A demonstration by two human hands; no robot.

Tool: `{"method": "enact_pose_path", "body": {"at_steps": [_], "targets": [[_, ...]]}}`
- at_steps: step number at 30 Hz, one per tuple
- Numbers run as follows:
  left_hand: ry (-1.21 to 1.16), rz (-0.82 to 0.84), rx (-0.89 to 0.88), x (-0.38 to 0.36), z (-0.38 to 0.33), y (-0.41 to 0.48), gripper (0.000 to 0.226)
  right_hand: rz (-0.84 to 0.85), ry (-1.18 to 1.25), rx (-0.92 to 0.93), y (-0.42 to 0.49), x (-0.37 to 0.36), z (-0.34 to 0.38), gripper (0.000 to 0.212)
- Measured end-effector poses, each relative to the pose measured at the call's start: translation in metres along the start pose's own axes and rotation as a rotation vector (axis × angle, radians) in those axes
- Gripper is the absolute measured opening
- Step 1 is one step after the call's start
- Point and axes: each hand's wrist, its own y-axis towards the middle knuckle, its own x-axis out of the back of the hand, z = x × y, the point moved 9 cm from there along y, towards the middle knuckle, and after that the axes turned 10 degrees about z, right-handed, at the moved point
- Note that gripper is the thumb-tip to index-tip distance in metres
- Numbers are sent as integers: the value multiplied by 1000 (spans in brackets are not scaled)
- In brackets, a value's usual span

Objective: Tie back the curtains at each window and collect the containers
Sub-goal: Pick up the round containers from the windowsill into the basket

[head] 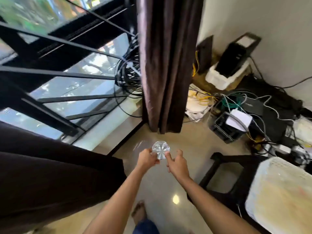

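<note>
A clear plastic bottle (160,150) points away from me, its ribbed base toward the floor. My left hand (147,158) grips it from the left. My right hand (177,162) touches its right side with the fingertips, the other fingers curled. A dark brown curtain (167,65) hangs gathered in the corner ahead, reaching the floor. A second dark curtain (50,174) fills the lower left, beside the window (67,88).
Tangled cables and network boxes (244,112) crowd the floor at the right. A coil of black cable (128,76) hangs by the window frame. A black stool (228,171) and a white cushioned seat (278,191) stand at the lower right. My bare foot (139,211) is on the tiled floor.
</note>
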Motion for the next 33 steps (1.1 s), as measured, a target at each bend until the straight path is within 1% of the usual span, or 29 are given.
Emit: {"method": "enact_pose_path", "body": {"at_steps": [1, 2, 5, 7, 10, 12, 14, 17, 19, 21, 25, 27, 31, 33], "targets": [[29, 22, -19, -15, -11, -4, 19, -18, 2, -8, -3, 14, -7, 73], [69, 49, -37, -34, -23, -8, 20, -37, 19, -13, -9, 33, -15, 72], [157, 143, -72, -87, -55, -23, 19, -77, 100, 11, -29, 82, -26, 48], [209, 168, -91, -118, -75, -35, 19, -94, 135, 18, -40, 110, -35, 35], [257, 199, -123, -163, -98, -56, 20, -130, 169, -7, -57, 151, -51, 27], [266, 212, -152, -191, -110, -69, 20, -165, 174, -35, -68, 178, -62, 25], [220, 194, -187, -219, -120, -85, 19, -199, 201, -57, -79, 207, -74, 26], [99, 156, -188, -255, -126, -112, 31, -270, 238, -68, -99, 252, -89, 23], [101, 214, -165, -289, -121, -122, 42, -323, 286, -59, -116, 281, -101, 20], [177, 279, -164, -321, -115, -130, 50, -376, 358, -54, -131, 306, -114, 20], [222, 384, -153, -386, -113, -149, 37, -548, 438, -57, -163, 361, -154, 24], [260, 411, -158, -409, -113, -153, 38, -635, 466, -79, -179, 385, -176, 23], [322, 426, -160, -440, -108, -153, 39, -791, 561, -175, -203, 422, -231, 18], [345, 434, -156, -451, -102, -151, 37, -855, 555, -254, -212, 433, -261, 26]]}}
